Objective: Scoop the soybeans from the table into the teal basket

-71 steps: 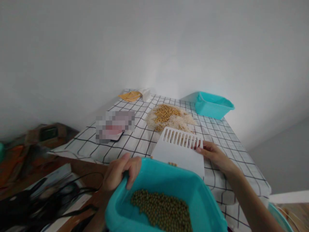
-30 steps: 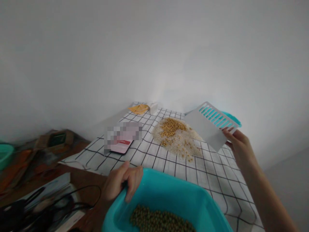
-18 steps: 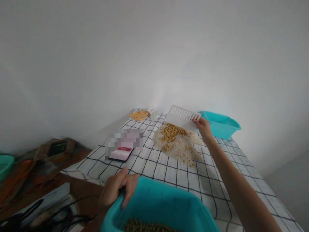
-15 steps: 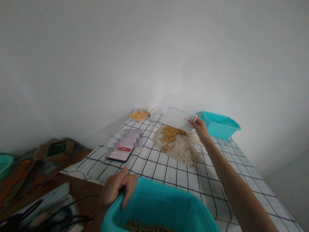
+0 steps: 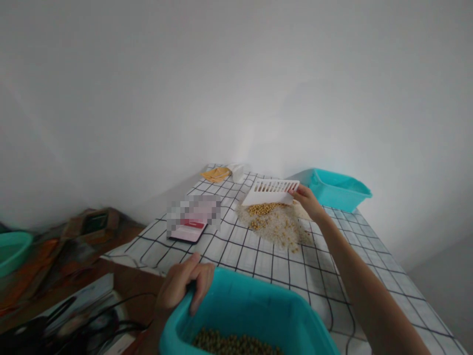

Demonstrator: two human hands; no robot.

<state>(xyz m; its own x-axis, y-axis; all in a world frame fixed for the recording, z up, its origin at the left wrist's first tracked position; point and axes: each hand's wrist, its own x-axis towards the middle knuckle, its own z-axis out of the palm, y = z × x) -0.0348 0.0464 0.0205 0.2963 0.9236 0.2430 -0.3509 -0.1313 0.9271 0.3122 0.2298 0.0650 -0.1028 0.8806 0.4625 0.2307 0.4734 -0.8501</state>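
Note:
My left hand (image 5: 186,281) is closed over the left rim of a turquoise plastic basin (image 5: 254,291) at the near edge of the view. Greenish-brown beans (image 5: 236,342) cover the visible part of its bottom. Farther off, my right hand (image 5: 308,201) pinches the right side of a white plastic piece with a row of slots (image 5: 269,197), tilted with its solid lower edge at the far side of a pile. That pile mixes yellow beans (image 5: 264,209) with pale, rice-like grains (image 5: 279,231), spread on a checked tablecloth (image 5: 254,266).
Behind my right hand, a second turquoise basin (image 5: 342,191) stands near the wall. A partly blurred phone (image 5: 190,229) lies on the cloth at left, with a yellow cloth-like item (image 5: 216,174) beyond. Cables (image 5: 121,325) and a green bowl (image 5: 15,251) are at lower left.
My right hand has brought the slotted piece lower and nearer, over the far part of the yellow beans. My left hand stays on the basin rim. The view has shifted slightly.

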